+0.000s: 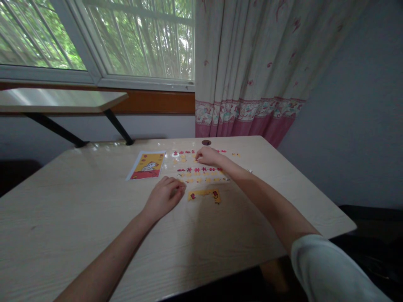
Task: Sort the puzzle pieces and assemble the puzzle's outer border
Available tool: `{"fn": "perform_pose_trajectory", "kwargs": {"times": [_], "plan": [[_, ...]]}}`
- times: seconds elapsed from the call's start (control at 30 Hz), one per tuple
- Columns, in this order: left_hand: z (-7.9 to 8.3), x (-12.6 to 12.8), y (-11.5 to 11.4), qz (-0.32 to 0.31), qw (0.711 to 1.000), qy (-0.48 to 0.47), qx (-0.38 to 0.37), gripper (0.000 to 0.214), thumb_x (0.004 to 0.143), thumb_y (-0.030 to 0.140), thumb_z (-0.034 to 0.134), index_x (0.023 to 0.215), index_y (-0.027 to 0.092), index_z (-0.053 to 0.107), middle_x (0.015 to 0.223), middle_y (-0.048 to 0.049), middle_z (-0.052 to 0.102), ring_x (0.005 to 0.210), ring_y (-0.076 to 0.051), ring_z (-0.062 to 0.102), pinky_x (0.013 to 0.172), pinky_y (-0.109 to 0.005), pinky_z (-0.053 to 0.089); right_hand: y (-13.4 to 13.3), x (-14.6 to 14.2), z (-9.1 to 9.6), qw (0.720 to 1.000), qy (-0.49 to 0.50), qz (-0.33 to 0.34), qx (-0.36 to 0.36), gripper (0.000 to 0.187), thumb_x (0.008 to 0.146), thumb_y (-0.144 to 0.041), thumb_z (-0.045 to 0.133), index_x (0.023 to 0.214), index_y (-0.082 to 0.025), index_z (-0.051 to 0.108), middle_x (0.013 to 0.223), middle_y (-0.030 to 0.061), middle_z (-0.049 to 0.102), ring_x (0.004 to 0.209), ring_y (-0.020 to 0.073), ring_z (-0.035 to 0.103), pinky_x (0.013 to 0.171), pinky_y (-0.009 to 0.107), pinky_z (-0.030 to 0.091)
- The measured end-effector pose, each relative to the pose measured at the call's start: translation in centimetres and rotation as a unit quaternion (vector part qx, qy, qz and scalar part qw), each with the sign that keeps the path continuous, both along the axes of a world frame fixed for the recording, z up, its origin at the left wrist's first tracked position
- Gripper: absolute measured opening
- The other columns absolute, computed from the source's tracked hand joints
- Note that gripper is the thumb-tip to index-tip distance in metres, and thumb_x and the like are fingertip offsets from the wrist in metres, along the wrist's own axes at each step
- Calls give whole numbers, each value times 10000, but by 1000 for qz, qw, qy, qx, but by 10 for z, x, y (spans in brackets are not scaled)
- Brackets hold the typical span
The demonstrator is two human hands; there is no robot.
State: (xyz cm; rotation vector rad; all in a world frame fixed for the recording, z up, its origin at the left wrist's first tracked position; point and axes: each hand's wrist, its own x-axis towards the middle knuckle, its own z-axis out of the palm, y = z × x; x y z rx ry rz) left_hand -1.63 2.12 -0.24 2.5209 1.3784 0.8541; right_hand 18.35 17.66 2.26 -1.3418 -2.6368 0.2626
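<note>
Several small red and yellow jigsaw pieces (201,171) lie in rows on the light wooden table (78,218). My right hand (208,156) reaches to the far rows, its fingers pinched together over a piece there. My left hand (164,197) rests on the table with fingers curled, just left of a short joined strip of yellow pieces (204,194). What the left fingers hold, if anything, is hidden. A yellow and red picture card (147,165) showing a white animal lies to the left of the pieces.
A round cable hole (206,142) sits at the table's far edge. Behind the table are a window (94,37), a narrow shelf on black brackets (59,100) and a floral curtain (252,67). The table's right corner (352,228) drops to dark floor.
</note>
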Motion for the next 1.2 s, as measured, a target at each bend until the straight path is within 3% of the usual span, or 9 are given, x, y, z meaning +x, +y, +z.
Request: {"fn": "perform_pose_trajectory", "kwargs": {"times": [0.33, 0.6, 0.77, 0.9, 1.0, 1.1, 1.2], "plan": [[-1, 0, 0, -2, 1000, 11, -4, 153, 845, 223, 480, 851, 175, 625, 831, -55, 632, 789, -204, 517, 721, -334, 411, 19, -2, -7, 995, 22, 71, -59, 257, 691, -145, 624, 937, -161, 696, 802, 37, 659, 662, 107, 532, 600, 210, 364], [0, 1, 0, 2, 1000, -11, 0, 144, 828, 229, 493, 832, 186, 630, 829, -50, 644, 783, -200, 533, 718, -331, 417, 14, 2, -8, 992, 82, 47, -90, 158, 668, -109, 629, 824, -110, 657, 785, 53, 656, 655, 101, 539, 594, 201, 391], [1, 3, 0, 34, 996, -82, -30, 150, 809, 242, 510, 834, 187, 648, 817, -44, 662, 773, -189, 554, 711, -318, 427, -19, -2, -5, 970, 204, 45, -127, 148, 771, -218, 567, 865, -116, 617, 774, 42, 647, 661, 92, 560, 594, 198, 423], [1, 8, 1, 122, 965, -212, -92, 219, 788, 350, 545, 828, 173, 667, 760, -40, 676, 656, -165, 556, 616, -282, 427, -62, -5, -8, 892, 395, 60, -211, 299, 739, -206, 617, 1031, -149, 584, 735, 8, 644, 656, 87, 585, 618, 211, 460], [1, 14, 1, 130, 933, -297, -153, 272, 738, 407, 593, 802, 156, 677, 726, -42, 681, 639, -169, 573, 590, -269, 425, -91, -3, -10, 862, 447, 54, -232, 258, 721, -253, 651, 960, -159, 629, 732, 9, 649, 646, 87, 590, 613, 218, 469], [1, 19, 0, 103, 914, -343, -189, 253, 690, 398, 638, 747, 155, 683, 704, -35, 680, 634, -166, 578, 598, -266, 431, -110, 0, -13, 855, 469, 29, -220, 240, 695, -275, 682, 901, -156, 649, 758, 22, 667, 662, 95, 605, 619, 224, 473], [2, 24, -2, 77, 904, -367, -206, 223, 663, 380, 660, 690, 159, 672, 664, -20, 665, 612, -157, 573, 591, -258, 432, -121, 3, -14, 872, 450, 28, -189, 239, 715, -301, 671, 915, -172, 649, 756, 20, 680, 674, 108, 620, 625, 233, 477]]}}
